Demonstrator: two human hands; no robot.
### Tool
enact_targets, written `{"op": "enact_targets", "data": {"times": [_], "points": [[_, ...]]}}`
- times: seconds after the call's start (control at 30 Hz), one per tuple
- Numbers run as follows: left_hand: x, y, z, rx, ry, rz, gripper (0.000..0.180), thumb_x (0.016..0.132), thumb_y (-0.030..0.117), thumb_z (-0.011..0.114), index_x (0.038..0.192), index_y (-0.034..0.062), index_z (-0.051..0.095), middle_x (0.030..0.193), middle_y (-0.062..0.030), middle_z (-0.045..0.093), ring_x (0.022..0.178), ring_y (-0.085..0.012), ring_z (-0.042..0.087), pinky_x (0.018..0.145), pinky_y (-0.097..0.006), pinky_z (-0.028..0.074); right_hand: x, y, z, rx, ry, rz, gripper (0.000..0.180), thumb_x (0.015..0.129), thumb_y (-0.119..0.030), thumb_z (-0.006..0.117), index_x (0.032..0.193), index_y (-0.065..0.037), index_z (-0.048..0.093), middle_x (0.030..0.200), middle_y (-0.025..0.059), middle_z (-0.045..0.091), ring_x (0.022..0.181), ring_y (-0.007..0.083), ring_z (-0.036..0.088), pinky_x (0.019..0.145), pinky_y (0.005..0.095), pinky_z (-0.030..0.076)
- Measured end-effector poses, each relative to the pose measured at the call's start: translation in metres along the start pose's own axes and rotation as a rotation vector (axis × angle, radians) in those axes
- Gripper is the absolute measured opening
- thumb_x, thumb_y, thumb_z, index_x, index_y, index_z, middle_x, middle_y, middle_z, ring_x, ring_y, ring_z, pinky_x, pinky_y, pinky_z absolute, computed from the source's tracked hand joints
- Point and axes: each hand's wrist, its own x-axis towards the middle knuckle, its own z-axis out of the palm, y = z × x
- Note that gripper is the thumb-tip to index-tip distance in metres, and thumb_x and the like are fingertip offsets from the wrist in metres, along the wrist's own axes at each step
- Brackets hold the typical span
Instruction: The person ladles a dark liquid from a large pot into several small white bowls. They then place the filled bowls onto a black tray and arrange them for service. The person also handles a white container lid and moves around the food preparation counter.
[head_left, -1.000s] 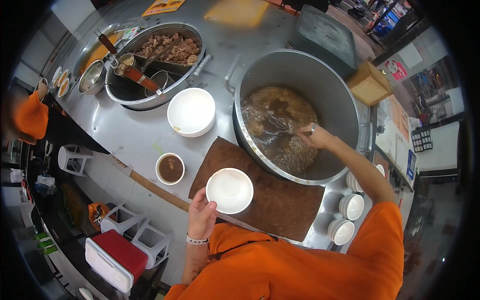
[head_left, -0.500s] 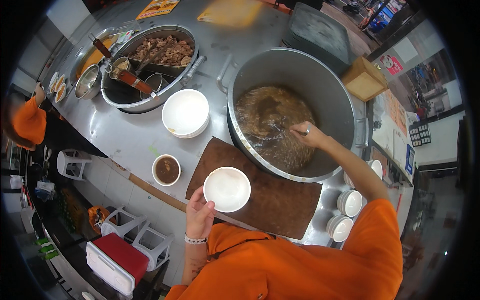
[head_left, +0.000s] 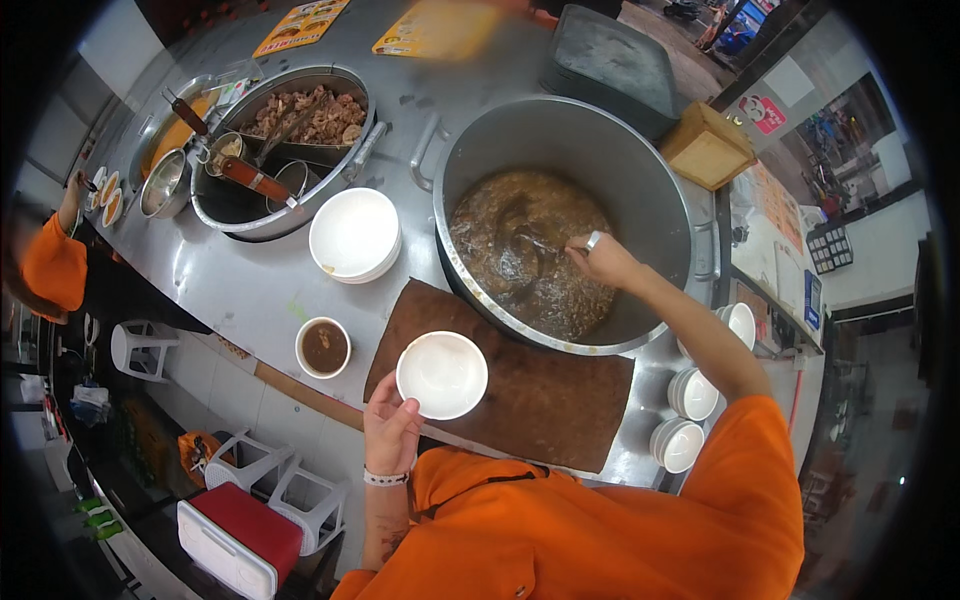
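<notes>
In my left hand (head_left: pixel 391 432) is an empty white bowl (head_left: pixel 442 376), pinched at its rim and tilted above the brown mat (head_left: pixel 560 410). My right hand (head_left: pixel 606 260), with a ring on it, reaches inside a big metal pot (head_left: pixel 655 190). Its fingers are closed low over the swirling brown broth (head_left: pixel 540 290); whatever they grip is hidden by the hand and the liquid. Left of my held bowl stands a small white bowl of brown soup (head_left: pixel 324 348). Behind that is a stack of white bowls (head_left: pixel 354 236).
An oval divided pot (head_left: pixel 243 225) with chopped meat (head_left: pixel 305 118) and wooden-handled ladles stands at the left. Small stacked bowls (head_left: pixel 678 446) sit by my right elbow. Beyond the big pot are dark trays (head_left: pixel 610 60) and a wooden box (head_left: pixel 708 146). Another person (head_left: pixel 50 262) is at far left.
My right hand has shifted slightly within the big pot, and the broth's swirl has changed shape. My left hand still holds the empty bowl. The whole view has moved a little.
</notes>
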Motion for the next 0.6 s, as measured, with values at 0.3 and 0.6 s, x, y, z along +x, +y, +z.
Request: {"op": "enact_targets", "data": {"times": [0.3,0.6], "points": [[-0.010,0.005,-0.007,0.024,0.011,0.036,0.053,0.085,0.006,0.066,0.131,-0.0061,0.042,0.126,-0.0145,0.054,0.115,-0.0247,0.056,0.099,-0.038,0.047,0.005,-0.005,-0.022,0.414,-0.043,0.358,0.025,0.092,-0.021,0.056,0.096,0.002,0.065,0.066,0.0153,0.064,0.064,0.0258,0.069,0.062,0.0365,0.052],[-0.004,0.005,-0.010,0.011,0.010,0.030,0.053,0.086,0.009,0.066,0.131,-0.0057,0.043,0.126,-0.0152,0.054,0.115,-0.0250,0.056,0.098,-0.039,0.047,-0.004,-0.019,-0.080,0.299,0.112,0.310,0.032,0.093,-0.024,0.057,0.090,0.008,0.064,0.066,0.0173,0.066,0.059,0.0230,0.069,0.060,0.0331,0.053]]}}
